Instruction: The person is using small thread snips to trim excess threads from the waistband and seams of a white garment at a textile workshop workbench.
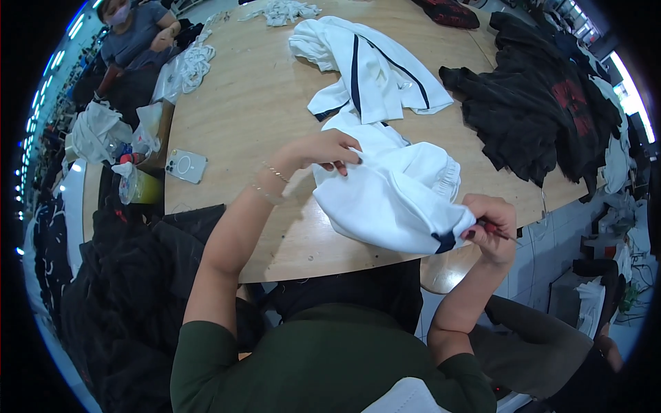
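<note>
A white garment (385, 199) with a dark navy patch at its near right end lies bunched over the table's front edge. The curled fingers of my left hand (330, 151) are closed on its upper left part. At the right end, my right hand (492, 224) pinches the cloth beside the navy patch. The same hand also holds a small tool with a red handle (489, 227) and a thin pointed tip. Its exact kind is mostly hidden by my fingers. A gathered, ribbed edge (451, 179) shows on the garment's right side.
Beyond it lies another white garment (372, 69) with navy stripes. Dark garments (544, 96) are heaped at the right of the wooden table (234, 89). A phone (186, 166) and a yellow drink cup (143, 187) are on the left. A co-worker (138, 34) sits at the far left.
</note>
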The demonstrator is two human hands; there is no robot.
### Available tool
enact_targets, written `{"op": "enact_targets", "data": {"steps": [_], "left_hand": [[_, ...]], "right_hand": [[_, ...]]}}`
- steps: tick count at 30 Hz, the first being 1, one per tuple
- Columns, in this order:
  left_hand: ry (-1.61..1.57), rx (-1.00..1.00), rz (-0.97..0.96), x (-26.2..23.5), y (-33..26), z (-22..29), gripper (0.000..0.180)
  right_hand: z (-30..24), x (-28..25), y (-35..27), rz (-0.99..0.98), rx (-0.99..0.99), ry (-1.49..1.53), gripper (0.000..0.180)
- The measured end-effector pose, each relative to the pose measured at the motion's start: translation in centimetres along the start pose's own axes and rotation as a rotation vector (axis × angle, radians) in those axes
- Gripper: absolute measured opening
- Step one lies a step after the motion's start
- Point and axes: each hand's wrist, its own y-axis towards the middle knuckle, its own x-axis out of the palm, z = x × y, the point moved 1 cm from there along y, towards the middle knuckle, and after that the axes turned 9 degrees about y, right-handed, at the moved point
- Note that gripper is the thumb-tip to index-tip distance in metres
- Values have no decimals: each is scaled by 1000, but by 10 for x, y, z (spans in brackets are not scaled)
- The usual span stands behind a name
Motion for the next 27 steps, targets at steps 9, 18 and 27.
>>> {"op": "enact_targets", "data": {"steps": [9, 18, 27], "left_hand": [[-499, 28, 108, -33, -56, -13, 26], [-643, -25, 378, -27, -65, -52, 20], [-685, 47, 511, -16, -70, -61, 22]], "right_hand": [[5, -9, -4, 374, 69, -99, 19], [15, -7, -4, 340, 141, -188, 20], [16, -10, -6, 336, 134, -232, 16]]}}
